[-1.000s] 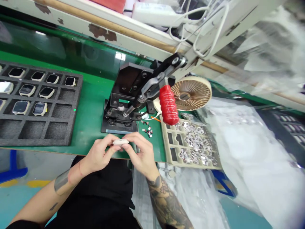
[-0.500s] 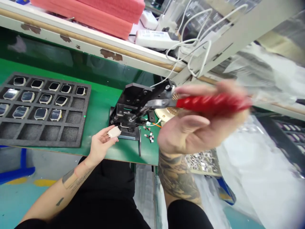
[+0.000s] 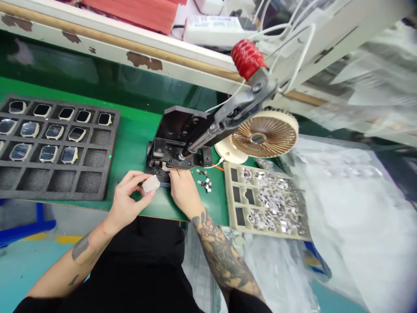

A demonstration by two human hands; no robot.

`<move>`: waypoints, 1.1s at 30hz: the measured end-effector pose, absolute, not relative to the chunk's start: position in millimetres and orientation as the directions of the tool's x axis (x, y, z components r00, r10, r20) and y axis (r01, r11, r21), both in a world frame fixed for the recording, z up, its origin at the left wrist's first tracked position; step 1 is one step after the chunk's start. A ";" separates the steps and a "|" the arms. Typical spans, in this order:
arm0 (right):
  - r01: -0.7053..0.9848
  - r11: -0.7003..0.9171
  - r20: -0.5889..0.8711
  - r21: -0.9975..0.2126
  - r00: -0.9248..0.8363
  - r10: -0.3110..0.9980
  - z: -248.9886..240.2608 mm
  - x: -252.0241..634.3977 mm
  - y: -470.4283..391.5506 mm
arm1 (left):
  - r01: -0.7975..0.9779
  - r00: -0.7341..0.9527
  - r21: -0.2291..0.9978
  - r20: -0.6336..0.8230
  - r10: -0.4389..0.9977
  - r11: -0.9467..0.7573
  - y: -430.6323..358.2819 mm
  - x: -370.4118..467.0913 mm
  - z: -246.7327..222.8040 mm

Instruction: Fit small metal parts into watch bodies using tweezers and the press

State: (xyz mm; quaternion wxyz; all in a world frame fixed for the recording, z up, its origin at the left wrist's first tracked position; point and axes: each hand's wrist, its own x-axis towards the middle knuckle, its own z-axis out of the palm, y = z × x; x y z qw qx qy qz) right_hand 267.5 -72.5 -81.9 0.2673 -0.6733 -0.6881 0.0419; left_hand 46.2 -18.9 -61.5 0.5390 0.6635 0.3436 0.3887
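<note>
A small pale watch case [image 3: 151,184] with rounded corners is pinched between the thumb and fingers of my left hand [image 3: 128,195], just in front of the black hand press [image 3: 182,139]. My right hand [image 3: 184,189] reaches under the press head, its fingers close together and their tips partly hidden. A light-coloured piece [image 3: 165,166] shows beside those fingertips; I cannot make out its kind. The press's lever with its red-wrapped handle [image 3: 248,60] stands raised, with no hand on it. Several small parts [image 3: 205,182] lie on the green table right of my right hand.
On the left lies a dark foam tray [image 3: 112,130] with several square watches [image 3: 48,153] in its pockets. Right of the press stand a round fan [image 3: 263,134] and a pale compartment tray [image 3: 230,198] of small metallic parts. A shelf edge [image 3: 110,52] runs behind.
My right hand has let go of the red handle and come down to the press. The left hand still holds the watch case, now turned. The view has shifted slightly.
</note>
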 end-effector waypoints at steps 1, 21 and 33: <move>0.900 0.078 0.283 -0.428 0.051 0.958 -81.2 269.3 -66.6 | 0.098 0.474 0.961 0.185 0.861 -0.260 -19.2 46.7 -58.8; 0.754 0.184 0.515 -0.630 0.228 0.826 -34.7 260.2 -152.3 | 0.579 0.750 0.369 0.108 0.653 -0.727 5.8 117.8 -48.6; 0.763 0.563 0.642 -0.318 -0.264 0.720 14.8 232.6 -91.2 | 0.000 0.386 0.981 0.179 0.905 -0.194 -33.2 17.9 -18.7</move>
